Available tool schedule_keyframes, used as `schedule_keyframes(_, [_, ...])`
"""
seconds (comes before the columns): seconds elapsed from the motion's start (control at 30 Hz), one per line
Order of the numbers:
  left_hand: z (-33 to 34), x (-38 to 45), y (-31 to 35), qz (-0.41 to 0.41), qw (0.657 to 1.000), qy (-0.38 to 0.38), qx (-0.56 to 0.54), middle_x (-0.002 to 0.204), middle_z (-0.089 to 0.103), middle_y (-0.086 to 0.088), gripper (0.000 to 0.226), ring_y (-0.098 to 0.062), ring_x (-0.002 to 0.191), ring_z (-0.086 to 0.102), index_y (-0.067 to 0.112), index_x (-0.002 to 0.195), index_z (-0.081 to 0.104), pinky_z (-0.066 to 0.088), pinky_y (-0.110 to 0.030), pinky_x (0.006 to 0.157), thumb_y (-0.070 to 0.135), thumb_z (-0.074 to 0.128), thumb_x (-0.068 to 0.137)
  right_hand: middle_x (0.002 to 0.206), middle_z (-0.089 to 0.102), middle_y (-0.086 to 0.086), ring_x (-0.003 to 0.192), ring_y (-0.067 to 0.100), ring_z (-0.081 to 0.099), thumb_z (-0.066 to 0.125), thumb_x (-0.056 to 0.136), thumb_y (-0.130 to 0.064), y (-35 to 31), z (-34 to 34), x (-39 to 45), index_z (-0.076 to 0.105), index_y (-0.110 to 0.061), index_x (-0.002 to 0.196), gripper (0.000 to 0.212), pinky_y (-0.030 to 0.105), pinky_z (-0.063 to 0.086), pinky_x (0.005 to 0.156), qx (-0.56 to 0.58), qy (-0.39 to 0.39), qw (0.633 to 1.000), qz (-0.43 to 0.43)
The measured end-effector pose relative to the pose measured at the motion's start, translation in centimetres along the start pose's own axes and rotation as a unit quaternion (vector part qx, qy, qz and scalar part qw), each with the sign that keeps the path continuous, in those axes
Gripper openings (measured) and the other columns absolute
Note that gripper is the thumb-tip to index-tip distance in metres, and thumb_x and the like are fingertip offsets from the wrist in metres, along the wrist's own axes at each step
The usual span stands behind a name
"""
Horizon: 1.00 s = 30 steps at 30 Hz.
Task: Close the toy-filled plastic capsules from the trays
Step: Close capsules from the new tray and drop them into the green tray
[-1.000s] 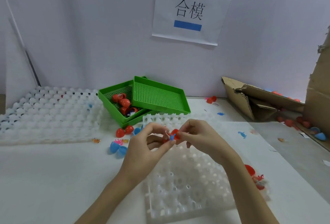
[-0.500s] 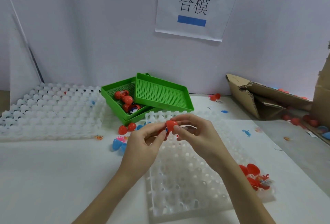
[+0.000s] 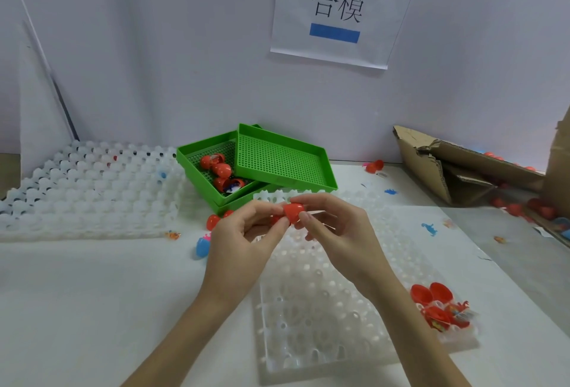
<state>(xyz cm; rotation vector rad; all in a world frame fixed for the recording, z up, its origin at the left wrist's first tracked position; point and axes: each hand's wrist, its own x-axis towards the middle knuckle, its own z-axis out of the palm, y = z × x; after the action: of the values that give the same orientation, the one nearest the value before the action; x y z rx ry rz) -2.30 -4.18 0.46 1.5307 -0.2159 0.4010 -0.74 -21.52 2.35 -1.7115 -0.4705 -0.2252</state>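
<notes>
Red capsule [image 3: 294, 213] pinched between both hands [image 3: 243, 241] [image 3: 334, 232], below a paper sign [image 3: 342, 10] reading 合模.

There are two hands, a left hand [image 3: 243, 241] and a right hand [image 3: 336, 232], and they hold one red capsule [image 3: 293, 213] between them. There are two green trays [image 3: 277, 161], one sitting partly on top of the other. About four red capsules [image 3: 220, 169] lie in the lower green tray. There are two white bumpy trays, one on the left [image 3: 92, 192] and one in front [image 3: 333, 294]. About four red capsule pieces [image 3: 435, 303] sit at the right edge of the front tray. Two blue toy dinosaurs [image 3: 429, 228] lie on the table. One paper sign [image 3: 342, 10] hangs on the wall. One torn cardboard box [image 3: 456, 167] stands on the right.
</notes>
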Motion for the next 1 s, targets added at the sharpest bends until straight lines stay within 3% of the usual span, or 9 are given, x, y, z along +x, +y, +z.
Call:
schedule_keyframes(0.2, [0.0,-0.1,0.1,0.043,0.998,-0.024,0.045,0.102,0.08,0.008,0.024,-0.013,0.098,0.077,0.021,0.111,0.079,0.059,-0.024,0.089,0.006,0.075,0.093,0.104,0.076,0.001,0.085,0.02,0.075,0.069,0.097,-0.009,0.1,0.0,0.1,0.075,-0.019,0.114,0.02,0.023,0.055,0.068,0.005,0.019,1.0,0.003])
schedule_keyframes(0.4, [-0.1,0.0,0.7,-0.003,0.999,0.007,-0.049,0.102,0.08,0.001,0.04,-0.016,0.098,0.077,0.013,0.113,0.069,0.059,-0.025,0.09,0.022,0.083,0.077,0.102,0.076,0.002,0.086,0.02,0.074,0.067,0.098,-0.007,0.0,-0.2,0.0,0.073,-0.016,0.115,0.02,0.022,0.054,0.068,0.017,-0.008,1.0,-0.002])
schedule_keyframes(0.6, [-0.3,0.2,0.9,0.019,0.998,-0.005,-0.059,0.102,0.081,0.0,0.032,-0.018,0.097,0.077,0.014,0.109,0.079,0.058,-0.021,0.088,0.012,0.085,0.077,0.103,0.077,-0.001,0.082,0.011,0.072,0.068,0.098,-0.004,-0.1,0.2,-0.1,0.075,-0.015,0.116,0.023,0.018,0.053,0.067,0.032,0.011,0.999,-0.038])
schedule_keyframes(0.7, [-0.5,0.2,1.0,0.015,0.998,0.005,-0.063,0.102,0.081,0.002,0.031,-0.017,0.097,0.078,0.017,0.107,0.08,0.059,-0.021,0.088,0.011,0.086,0.077,0.105,0.077,-0.004,0.091,0.015,0.073,0.067,0.097,0.0,0.1,0.7,-0.2,0.076,-0.017,0.118,0.028,0.021,0.056,0.073,0.018,0.029,0.998,-0.059])
schedule_keyframes(0.8, [-0.6,0.2,1.2,-0.001,0.996,0.013,-0.083,0.101,0.081,0.001,0.029,-0.016,0.098,0.078,0.019,0.106,0.081,0.057,-0.018,0.087,0.011,0.086,0.078,0.117,0.073,-0.007,0.106,0.019,0.07,0.062,0.099,0.002,0.2,1.6,-0.6,0.071,-0.019,0.129,0.038,0.029,0.058,0.086,-0.046,0.048,0.994,-0.092])
schedule_keyframes(0.9, [-0.8,0.2,1.2,-0.02,0.994,0.018,-0.103,0.103,0.081,-0.002,0.029,-0.018,0.102,0.077,0.017,0.108,0.081,0.058,-0.02,0.088,0.007,0.084,0.082,0.13,0.064,-0.009,0.115,0.013,0.064,0.065,0.097,-0.005,0.4,3.0,-1.2,0.057,-0.018,0.145,0.051,0.024,0.052,0.097,-0.19,0.056,0.969,-0.15])
schedule_keyframes(1.0, [-0.6,0.2,1.4,-0.041,0.994,0.026,-0.094,0.099,0.082,-0.003,0.027,-0.019,0.099,0.078,0.015,0.106,0.081,0.061,-0.025,0.085,0.007,0.085,0.08,0.13,0.061,-0.004,0.114,0.014,0.062,0.075,0.094,-0.013,0.7,4.3,-1.4,0.056,-0.011,0.144,0.054,0.033,0.054,0.097,-0.264,0.101,0.946,-0.16])
